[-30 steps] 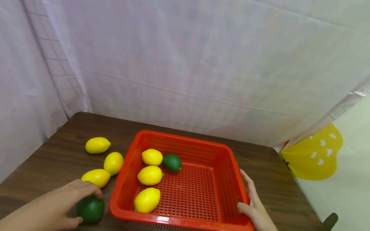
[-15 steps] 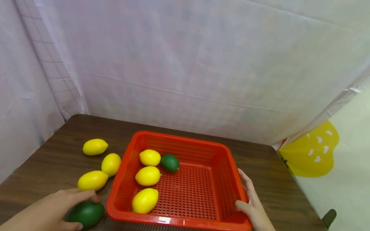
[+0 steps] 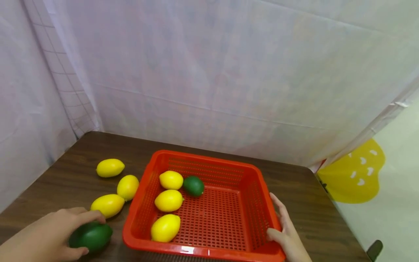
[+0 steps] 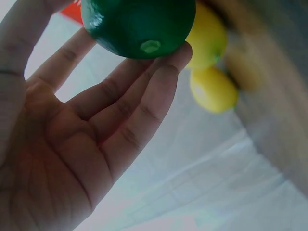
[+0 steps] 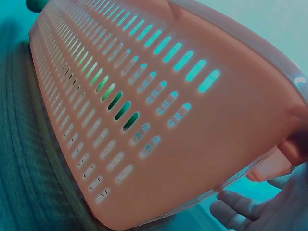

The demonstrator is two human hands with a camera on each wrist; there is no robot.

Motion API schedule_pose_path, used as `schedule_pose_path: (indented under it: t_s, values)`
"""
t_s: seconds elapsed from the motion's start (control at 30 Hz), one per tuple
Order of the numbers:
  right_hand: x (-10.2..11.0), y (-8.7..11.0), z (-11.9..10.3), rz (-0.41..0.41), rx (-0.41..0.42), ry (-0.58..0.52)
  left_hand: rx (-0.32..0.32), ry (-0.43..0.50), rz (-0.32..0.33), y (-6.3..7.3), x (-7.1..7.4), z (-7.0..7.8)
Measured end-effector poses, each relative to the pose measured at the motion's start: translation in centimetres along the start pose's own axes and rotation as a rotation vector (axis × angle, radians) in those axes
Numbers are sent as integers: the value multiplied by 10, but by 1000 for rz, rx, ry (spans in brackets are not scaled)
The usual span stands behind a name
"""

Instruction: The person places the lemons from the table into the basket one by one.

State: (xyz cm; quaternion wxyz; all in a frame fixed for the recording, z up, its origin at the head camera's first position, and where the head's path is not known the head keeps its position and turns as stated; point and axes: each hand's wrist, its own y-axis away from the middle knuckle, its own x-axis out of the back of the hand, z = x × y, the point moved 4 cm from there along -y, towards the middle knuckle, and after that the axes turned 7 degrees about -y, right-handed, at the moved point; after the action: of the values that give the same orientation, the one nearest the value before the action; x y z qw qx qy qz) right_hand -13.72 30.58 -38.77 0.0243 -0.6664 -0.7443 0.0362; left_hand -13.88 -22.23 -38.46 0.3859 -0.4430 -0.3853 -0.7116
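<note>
At the lower left of the head view, my left hand [image 3: 60,231] holds a green lime [image 3: 91,237] between thumb and fingers, low over the table. The left wrist view shows that lime [image 4: 139,24] at the fingertips, its stem spot facing the camera. My right hand [image 3: 288,233] grips the right rim of a red plastic basket [image 3: 203,251], thumb inside and fingers along the outer wall. Inside the basket, three yellow lemons [image 3: 168,201] line the left side, and a second lime [image 3: 194,186] touches the rearmost one. In the right wrist view, fingers [image 5: 233,209] show beside the slotted wall [image 5: 226,130].
Left of the basket, three more lemons [image 3: 110,168] lie on the dark wooden table [image 3: 65,182]; two touch each other near my left hand. A pale cloth [image 3: 209,72] hangs behind the table. A yellow shape with white marks [image 3: 356,174] is beyond the right edge.
My left hand has drawn the lime a little to the left, away from the basket, and the lime has turned to lie lengthwise. The right hand and basket stay nearly in place.
</note>
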Motion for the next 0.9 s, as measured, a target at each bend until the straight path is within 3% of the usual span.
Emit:
schedule_pose_path:
  t_s: [0.1,0.2,0.37,0.5,0.67,0.9]
  values:
    - [1,1,1,11,-16,-6,-7,-72,55,4,12,-2]
    - [1,1,1,6,-18,-9,-82,-165,194,10,27,1]
    - [0,0,-1,-9,-10,1,-153,-264,474,21,53,12]
    - [2,-1,-1,0,-16,3,-212,-276,579,21,70,24]
    - [4,-2,1,3,-30,-9,-245,-251,549,13,77,35]
    - [3,-3,5,10,-53,-30,-210,-205,426,-1,85,47]
